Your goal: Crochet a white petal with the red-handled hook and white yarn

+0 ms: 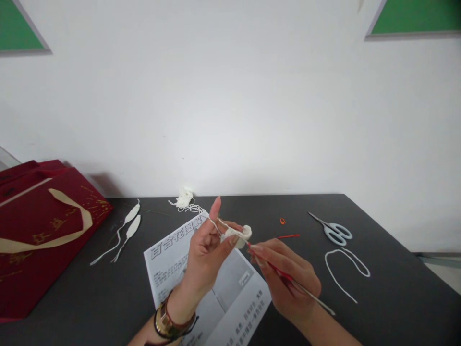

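My left hand pinches a small white crochet piece between thumb and fingers, its end curled. White yarn runs over the raised index finger back to a loose yarn bundle by the wall. In my right hand is a crochet hook with a red grip and a metal shaft, held like a pen. Its tip meets the crochet piece close to my left thumb; the exact stitch is too small to make out.
Printed pattern sheets lie beneath my hands. Two white crocheted petals with yarn tails and a dark red gift bag are at left. To the right lie scissors, a yarn strand, a red needle and an orange stitch marker.
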### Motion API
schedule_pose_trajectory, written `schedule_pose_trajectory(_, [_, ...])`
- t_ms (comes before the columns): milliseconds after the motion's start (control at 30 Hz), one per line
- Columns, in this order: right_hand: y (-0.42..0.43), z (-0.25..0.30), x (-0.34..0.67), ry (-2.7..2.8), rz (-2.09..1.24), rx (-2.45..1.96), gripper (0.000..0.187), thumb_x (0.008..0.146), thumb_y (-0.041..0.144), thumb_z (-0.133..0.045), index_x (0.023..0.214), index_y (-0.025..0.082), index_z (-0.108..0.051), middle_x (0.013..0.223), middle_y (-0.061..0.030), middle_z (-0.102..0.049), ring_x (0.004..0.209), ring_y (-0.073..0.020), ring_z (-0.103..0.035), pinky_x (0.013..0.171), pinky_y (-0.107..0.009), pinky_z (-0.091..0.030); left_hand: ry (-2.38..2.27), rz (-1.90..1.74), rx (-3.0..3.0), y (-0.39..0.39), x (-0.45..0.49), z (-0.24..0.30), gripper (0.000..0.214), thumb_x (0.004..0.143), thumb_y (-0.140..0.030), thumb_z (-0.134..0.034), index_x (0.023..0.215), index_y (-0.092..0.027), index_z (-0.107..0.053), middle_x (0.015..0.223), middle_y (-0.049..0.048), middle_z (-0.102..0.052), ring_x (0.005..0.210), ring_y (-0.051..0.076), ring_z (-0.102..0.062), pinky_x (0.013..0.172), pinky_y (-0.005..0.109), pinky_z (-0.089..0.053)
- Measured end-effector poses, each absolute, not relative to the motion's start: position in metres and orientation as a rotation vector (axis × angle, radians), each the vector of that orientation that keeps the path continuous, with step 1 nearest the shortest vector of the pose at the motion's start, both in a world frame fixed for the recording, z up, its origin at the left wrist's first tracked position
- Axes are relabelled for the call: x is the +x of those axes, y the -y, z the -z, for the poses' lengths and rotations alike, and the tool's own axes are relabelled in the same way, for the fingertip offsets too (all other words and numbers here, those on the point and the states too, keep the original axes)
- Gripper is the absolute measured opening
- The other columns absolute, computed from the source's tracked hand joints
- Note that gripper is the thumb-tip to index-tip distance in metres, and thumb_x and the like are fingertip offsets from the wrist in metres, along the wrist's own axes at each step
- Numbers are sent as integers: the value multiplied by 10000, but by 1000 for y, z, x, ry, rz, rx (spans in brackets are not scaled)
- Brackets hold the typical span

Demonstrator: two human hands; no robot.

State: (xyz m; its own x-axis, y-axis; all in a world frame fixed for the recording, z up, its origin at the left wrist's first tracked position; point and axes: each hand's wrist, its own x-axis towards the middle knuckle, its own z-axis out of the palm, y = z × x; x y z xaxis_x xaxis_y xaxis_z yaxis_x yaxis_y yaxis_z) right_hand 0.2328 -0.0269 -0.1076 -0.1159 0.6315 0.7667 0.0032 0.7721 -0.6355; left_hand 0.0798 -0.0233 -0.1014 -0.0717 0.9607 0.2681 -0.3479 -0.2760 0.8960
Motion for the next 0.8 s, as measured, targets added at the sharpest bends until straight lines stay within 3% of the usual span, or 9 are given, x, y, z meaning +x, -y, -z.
schedule_pose_trajectory(133, [24, 111, 232, 1595, -627, -516, 452, 736, -16, -594, 1076, 270, -681, 863, -72, -711, 694, -187, -648, 582, -301, -527, -874, -1627, 1197, 23, 82, 105, 688, 761, -135, -662, 1366, -314, -387, 886, 17, -691, 834, 156, -623, 806, 299, -466])
schedule_pose_trajectory(300, [18, 121, 224, 1157, -1161, -561, 212, 822, 149, -598, 962, 257, -714, 772, -39, -718, 591, -139, -624, 483, -242, -522, -802, -1583, 1140, 22, 83, 106, 770, 775, -131, -648, 1410, -346, -269, 873, -2, -673, 831, 135, -605, 792, 274, -459])
schedule_pose_trajectory(467, [13, 120, 221, 957, -1389, -541, 124, 761, 229, -687, 871, 204, -737, 729, -47, -726, 579, -139, -625, 470, -233, -532, -752, -1562, 1017, 21, 84, 106, 815, 765, -148, -662, 1423, -342, -223, 844, -4, -659, 780, 129, -596, 745, 260, -463])
schedule_pose_trajectory(800, [6, 107, 230, 931, -1425, -629, 116, 745, 245, -700, 823, 165, -730, 614, -29, -689, 459, -109, -567, 403, -212, -488, -928, -1523, 1202, 18, 83, 109, 677, 736, -150, -685, 1346, -291, -429, 838, 5, -650, 838, 151, -578, 813, 285, -435])
